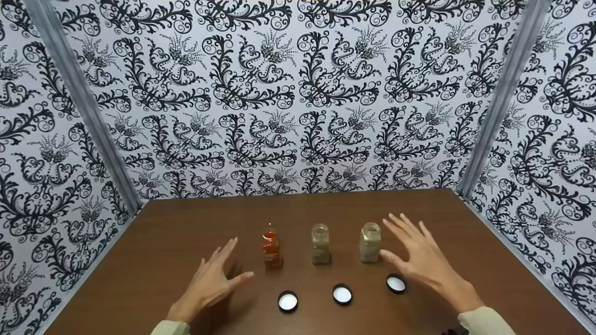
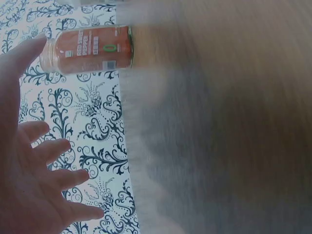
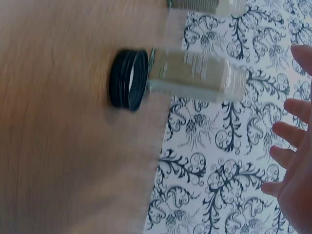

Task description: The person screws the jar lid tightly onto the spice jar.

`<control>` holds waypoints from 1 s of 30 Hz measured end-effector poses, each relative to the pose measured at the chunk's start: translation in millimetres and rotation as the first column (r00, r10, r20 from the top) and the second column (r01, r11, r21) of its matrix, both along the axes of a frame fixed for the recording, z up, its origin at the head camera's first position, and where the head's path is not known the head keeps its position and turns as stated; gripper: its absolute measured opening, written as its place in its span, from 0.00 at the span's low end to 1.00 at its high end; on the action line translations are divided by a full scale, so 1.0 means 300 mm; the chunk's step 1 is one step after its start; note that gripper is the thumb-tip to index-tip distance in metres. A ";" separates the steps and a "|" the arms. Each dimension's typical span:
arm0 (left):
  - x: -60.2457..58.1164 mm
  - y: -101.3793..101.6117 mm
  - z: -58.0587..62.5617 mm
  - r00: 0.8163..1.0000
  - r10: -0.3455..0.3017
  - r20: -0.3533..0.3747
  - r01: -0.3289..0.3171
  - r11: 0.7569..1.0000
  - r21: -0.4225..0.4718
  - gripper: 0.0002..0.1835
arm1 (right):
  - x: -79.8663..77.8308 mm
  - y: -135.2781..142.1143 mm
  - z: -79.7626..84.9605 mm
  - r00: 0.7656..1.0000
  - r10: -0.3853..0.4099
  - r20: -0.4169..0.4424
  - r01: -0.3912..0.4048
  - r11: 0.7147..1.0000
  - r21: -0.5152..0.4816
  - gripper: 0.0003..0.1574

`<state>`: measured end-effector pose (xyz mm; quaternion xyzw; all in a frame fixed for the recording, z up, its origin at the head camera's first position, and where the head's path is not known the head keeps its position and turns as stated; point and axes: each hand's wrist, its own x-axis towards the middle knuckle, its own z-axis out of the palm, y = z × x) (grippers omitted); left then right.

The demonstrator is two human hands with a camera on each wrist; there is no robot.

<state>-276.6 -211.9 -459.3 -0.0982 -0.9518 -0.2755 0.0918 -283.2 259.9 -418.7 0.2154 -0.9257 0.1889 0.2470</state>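
I have three upright, uncapped jars on the table (image 1: 186, 228): the red jar (image 1: 272, 253) at two o'clock from the left hand (image 1: 209, 281), the pale tan jar (image 1: 370, 246) at nine from the right hand (image 1: 421, 258), the greenish middle jar (image 1: 320, 251) between. Both hands are spread beside them. Black lids (image 1: 342, 294), white inside, lie nearer me, at each jar's five o'clock.

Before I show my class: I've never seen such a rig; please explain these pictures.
No machine: each grip is a person's bare hand. The wide picture comes from a head-worn camera, the others from the left and right wrists. On the brown table stand an open red jar and two open beige jars. Three black lids lie in front, white insides up. The left grip is nearest the red jar, the right grip nearest the rightmost beige jar. Neither holds anything.
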 end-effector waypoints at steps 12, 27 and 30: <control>-0.008 0.038 -0.015 1.000 -0.015 -0.028 0.019 0.987 0.162 0.51 | 0.026 -0.091 -0.017 0.991 0.093 -0.092 -0.095 0.995 -0.017 0.42; -0.023 0.091 -0.037 0.999 -0.035 -0.028 0.041 0.963 0.266 0.45 | 0.053 -0.207 -0.019 0.978 0.195 -0.077 -0.197 0.980 -0.021 0.47; -0.028 0.105 -0.042 0.999 -0.047 -0.017 0.050 0.957 0.286 0.42 | 0.053 -0.228 -0.027 0.980 0.192 -0.059 -0.193 0.981 -0.018 0.45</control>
